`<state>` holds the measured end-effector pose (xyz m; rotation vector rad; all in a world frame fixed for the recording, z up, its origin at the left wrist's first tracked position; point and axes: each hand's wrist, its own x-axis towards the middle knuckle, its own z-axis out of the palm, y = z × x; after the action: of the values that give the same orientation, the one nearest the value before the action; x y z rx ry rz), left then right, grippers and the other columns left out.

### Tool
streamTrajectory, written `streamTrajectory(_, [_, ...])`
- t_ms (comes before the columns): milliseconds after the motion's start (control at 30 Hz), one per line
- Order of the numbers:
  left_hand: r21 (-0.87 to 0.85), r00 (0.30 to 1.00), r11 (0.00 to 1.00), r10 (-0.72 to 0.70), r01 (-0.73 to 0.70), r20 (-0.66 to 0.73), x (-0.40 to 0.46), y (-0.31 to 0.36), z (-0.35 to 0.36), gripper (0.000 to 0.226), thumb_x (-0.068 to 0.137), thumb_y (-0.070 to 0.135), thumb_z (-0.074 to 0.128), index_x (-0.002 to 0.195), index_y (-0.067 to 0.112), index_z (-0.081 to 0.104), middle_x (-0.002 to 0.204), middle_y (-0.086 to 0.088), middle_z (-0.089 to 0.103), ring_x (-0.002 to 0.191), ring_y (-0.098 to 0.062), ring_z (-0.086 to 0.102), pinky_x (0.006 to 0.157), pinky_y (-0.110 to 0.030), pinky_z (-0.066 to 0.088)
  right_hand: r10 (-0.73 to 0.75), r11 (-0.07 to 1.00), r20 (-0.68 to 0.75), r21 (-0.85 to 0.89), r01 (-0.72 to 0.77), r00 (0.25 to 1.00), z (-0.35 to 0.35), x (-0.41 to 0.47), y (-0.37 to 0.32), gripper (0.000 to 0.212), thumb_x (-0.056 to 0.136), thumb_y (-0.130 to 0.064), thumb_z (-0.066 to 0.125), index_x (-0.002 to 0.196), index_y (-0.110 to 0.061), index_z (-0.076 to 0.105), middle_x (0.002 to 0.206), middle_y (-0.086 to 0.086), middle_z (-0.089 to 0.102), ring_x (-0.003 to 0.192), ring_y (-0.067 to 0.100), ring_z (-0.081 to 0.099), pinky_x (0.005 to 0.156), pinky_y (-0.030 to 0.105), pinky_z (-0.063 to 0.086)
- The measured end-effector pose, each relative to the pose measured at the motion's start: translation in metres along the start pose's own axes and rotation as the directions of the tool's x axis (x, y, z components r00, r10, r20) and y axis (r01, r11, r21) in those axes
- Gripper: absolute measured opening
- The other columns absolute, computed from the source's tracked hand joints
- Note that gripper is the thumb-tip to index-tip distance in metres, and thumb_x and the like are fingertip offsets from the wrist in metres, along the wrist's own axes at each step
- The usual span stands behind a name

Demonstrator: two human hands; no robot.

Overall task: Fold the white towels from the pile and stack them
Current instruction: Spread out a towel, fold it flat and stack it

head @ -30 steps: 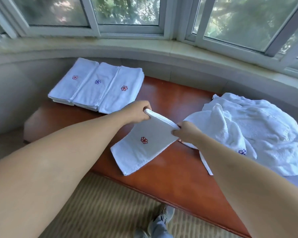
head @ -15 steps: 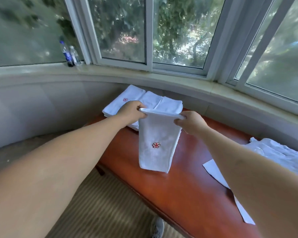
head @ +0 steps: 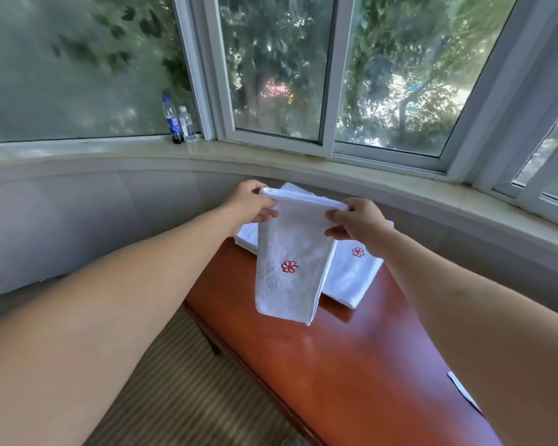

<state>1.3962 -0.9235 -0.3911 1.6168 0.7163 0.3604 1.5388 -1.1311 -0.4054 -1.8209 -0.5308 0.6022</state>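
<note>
A folded white towel [head: 290, 268] with a red flower emblem hangs in the air above the wooden table [head: 351, 365]. My left hand [head: 250, 204] pinches its top left corner and my right hand [head: 355, 222] pinches its top right corner. Behind it, at the table's far end, lie folded white towels [head: 351, 275] side by side; one shows a red emblem, the others are mostly hidden by the hanging towel. A corner of the unfolded pile [head: 463, 389] peeks out at the right, beside my forearm.
A curved window sill [head: 110, 149] runs behind the table, with two bottles [head: 178, 122] standing on it. The wall below the sill is close to the table's far end. Striped carpet [head: 181, 397] lies to the left of the table.
Both hands have carried the folded towel up and farther toward the far end, over the folded towels. The view has swung left, so the unfolded pile has almost left the frame.
</note>
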Motion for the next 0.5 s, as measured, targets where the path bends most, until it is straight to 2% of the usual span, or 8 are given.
streamTrajectory(100, [-0.006,1.000,1.000,-0.011,0.011,-0.004,0.037,0.007,-0.027,0.032,0.092,0.000,0.072,0.117,0.012,0.056,0.096,-0.008,0.070,0.072,-0.016,0.077,0.064,-0.024,0.061,-0.013,1.000,-0.012,0.011,0.013,1.000,0.022,0.037,-0.015,0.013,0.091,-0.012,0.074,0.097,-0.003,0.067,0.082,0.016,0.071,0.072,0.026,0.077,0.065,0.027,0.063])
streamTrajectory(233, [0.007,1.000,1.000,-0.012,0.012,0.003,0.082,0.017,-0.059,0.031,0.091,0.000,0.072,0.115,0.013,0.057,0.094,-0.009,0.072,0.076,-0.018,0.077,0.066,-0.025,0.061,-0.019,1.000,-0.038,-0.002,0.019,0.999,0.050,0.081,-0.032,0.021,0.092,-0.013,0.073,0.106,0.001,0.067,0.084,0.017,0.071,0.077,0.030,0.077,0.081,0.040,0.064])
streamTrajectory(333, [0.004,1.000,1.000,0.004,-0.004,0.009,0.112,0.023,-0.081,0.033,0.091,0.001,0.073,0.119,0.010,0.058,0.093,-0.008,0.073,0.078,-0.019,0.078,0.067,-0.025,0.061,-0.050,0.999,-0.072,-0.024,0.048,0.996,0.068,0.109,-0.046,0.013,0.091,-0.013,0.073,0.097,-0.002,0.070,0.080,0.015,0.070,0.073,0.026,0.077,0.080,0.039,0.064])
streamTrajectory(500, [0.002,0.998,1.000,0.026,-0.026,0.063,0.160,0.025,-0.113,0.031,0.090,0.003,0.074,0.117,0.009,0.059,0.096,-0.010,0.073,0.082,-0.020,0.078,0.068,-0.025,0.061,-0.065,0.997,-0.154,-0.053,0.058,0.986,0.098,0.147,-0.062,0.015,0.090,-0.014,0.072,0.098,-0.003,0.069,0.078,0.012,0.072,0.072,0.024,0.077,0.080,0.041,0.064])
